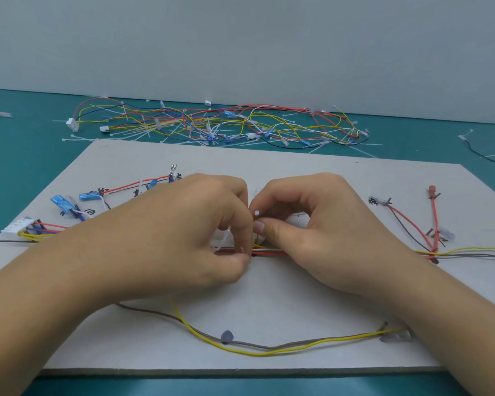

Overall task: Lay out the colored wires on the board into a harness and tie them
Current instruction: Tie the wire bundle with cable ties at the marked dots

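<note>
**Both hands close a tie on the wire bundle at the middle of the board**

The left hand (189,224) and the right hand (320,224) meet over the middle of the grey board (269,167), their fingertips almost touching. The fingers of both hands are curled. The right thumb and forefinger pinch the head end of a white cable tie (257,213), and the left fingers hold its strap just above the wire bundle (269,252).

This bundle of red, yellow and dark wires lies flat across the board under the hands. On the left it ends in a white connector (17,225) near the blue terminals (60,202); on the right it branches to a red terminal (432,192). Nearer the person, a yellow wire (297,345) and a brown wire (155,312) sag in a loose curve along the board.

Behind the board, a pile of loose wires and ties (212,124) lies on the green table (26,144).
</note>
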A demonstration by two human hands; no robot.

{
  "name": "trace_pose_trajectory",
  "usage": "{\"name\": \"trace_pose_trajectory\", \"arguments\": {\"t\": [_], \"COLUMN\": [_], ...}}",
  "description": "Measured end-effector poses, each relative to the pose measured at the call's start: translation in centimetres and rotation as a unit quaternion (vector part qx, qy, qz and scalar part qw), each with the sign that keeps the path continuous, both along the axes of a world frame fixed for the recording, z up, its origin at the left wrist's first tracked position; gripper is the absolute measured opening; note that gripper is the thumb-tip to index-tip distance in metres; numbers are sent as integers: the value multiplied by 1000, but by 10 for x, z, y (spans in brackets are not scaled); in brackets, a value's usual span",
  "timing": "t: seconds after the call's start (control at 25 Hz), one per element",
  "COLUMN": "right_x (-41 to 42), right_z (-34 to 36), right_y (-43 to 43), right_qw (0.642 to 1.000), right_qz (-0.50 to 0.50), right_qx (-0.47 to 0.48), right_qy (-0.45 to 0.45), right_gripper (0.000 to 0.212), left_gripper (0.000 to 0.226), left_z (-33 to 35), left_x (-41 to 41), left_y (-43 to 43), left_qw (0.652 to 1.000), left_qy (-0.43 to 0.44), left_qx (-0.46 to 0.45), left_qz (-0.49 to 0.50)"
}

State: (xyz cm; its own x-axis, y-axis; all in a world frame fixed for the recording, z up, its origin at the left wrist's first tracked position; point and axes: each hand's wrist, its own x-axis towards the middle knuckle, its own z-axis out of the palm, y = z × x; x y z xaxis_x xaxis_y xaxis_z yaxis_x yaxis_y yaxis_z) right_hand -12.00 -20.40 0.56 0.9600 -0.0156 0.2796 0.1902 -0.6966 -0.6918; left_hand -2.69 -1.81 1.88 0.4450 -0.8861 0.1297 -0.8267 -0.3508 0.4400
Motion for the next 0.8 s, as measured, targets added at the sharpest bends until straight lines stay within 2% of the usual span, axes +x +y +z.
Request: {"name": "trace_pose_trajectory", "arguments": {"t": [0.12, 0.2, 0.28, 0.52, 0.8], "right_x": [-1, -2, -2, -3, -4], "right_z": [2, 4, 7, 11, 13], "right_y": [-1, -2, -3, -7, -8], "right_qw": [1000, 1000, 1000, 994, 992], "right_qz": [5, 2, -4, -15, -17], "right_qx": [-1, -5, 3, 66, 74], "right_qy": [4, 3, 15, 89, 103], "right_gripper": [17, 19, 18, 17, 14], "left_gripper": [20, 15, 12, 21, 18], "left_z": [-2, -3, -5, -9, -11], "left_x": [5, 4, 3, 13, 18], "left_y": [0, -1, -2, -5, -7], "left_qw": [1000, 999, 997, 978, 960], "left_qy": [7, 18, 52, 175, 250], "left_qx": [3, -24, -56, -109, -123], "left_qz": [-17, -21, -9, 23, 38]}}
